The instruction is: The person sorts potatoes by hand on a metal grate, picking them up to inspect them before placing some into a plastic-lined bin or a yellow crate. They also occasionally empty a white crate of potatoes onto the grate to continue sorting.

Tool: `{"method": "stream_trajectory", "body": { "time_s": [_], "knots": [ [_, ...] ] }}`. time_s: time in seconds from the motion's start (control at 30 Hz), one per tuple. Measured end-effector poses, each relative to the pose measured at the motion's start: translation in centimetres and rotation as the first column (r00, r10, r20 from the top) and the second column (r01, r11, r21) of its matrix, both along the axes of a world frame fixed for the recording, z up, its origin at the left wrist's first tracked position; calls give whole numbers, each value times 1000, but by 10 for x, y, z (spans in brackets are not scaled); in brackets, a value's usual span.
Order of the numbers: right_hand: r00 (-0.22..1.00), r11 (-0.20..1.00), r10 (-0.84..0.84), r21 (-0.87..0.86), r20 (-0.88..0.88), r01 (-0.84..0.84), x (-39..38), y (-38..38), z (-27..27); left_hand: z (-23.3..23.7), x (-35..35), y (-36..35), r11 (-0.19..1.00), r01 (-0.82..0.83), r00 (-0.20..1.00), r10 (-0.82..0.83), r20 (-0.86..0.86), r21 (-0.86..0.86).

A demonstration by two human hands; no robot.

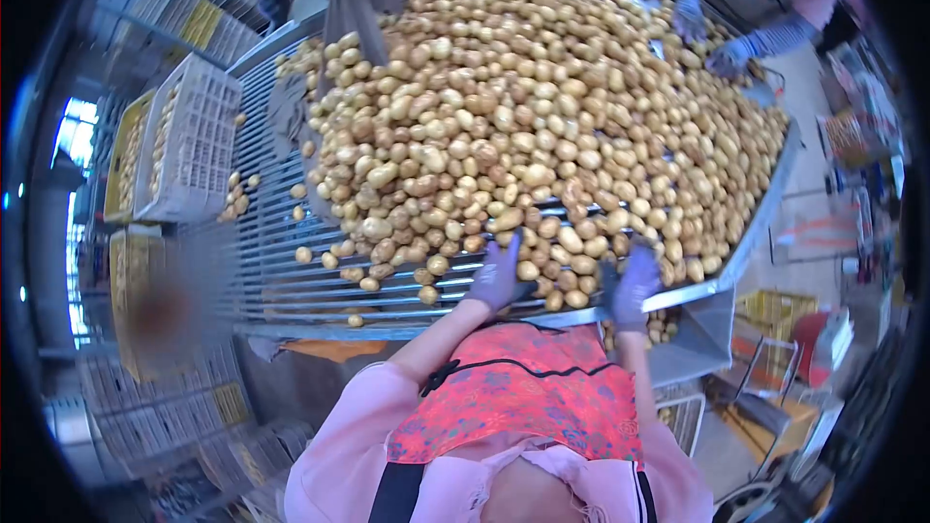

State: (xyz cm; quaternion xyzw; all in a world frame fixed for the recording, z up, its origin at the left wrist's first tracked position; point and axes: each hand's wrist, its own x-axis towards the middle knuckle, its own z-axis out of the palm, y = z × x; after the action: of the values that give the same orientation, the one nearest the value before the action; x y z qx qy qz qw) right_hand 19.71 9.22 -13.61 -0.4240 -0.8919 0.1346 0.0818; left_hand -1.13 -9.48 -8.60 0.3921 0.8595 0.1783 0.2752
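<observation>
A wide heap of yellow-brown potatoes point(552, 116) lies on a sorting table of parallel metal bars point(257, 271). At the table's near edge, my left hand point(498, 277), in a purple glove with dark parts, rests against the potatoes with its fingers apart. To its right, my right hand point(632, 286) wears a matching glove, with fingers stretched toward the heap and thumb spread. Several potatoes lie between my two hands, and neither hand is closed around one. Some fingertips are partly hidden among the potatoes.
White plastic crates point(189, 140) and a yellow crate point(129, 160) of potatoes stand at the left. A co-worker's gloved hands point(727, 56) touch the heap at upper right. Grey cloth point(363, 5) hangs over it at upper left. A metal chute point(693, 334) sits at lower right.
</observation>
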Motion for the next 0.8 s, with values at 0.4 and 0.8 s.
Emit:
{"method": "stream_trajectory", "body": {
  "time_s": [0.4,0.8],
  "knots": [
    [973,980,-130,173,190,97,-107,116,23,103,-170,28,958,42,972,27,-234,285],
    [943,947,321,-48,93,-317,-381,235,97,66,-176,-15,984,-170,813,170,-558,51]
  ]
}}
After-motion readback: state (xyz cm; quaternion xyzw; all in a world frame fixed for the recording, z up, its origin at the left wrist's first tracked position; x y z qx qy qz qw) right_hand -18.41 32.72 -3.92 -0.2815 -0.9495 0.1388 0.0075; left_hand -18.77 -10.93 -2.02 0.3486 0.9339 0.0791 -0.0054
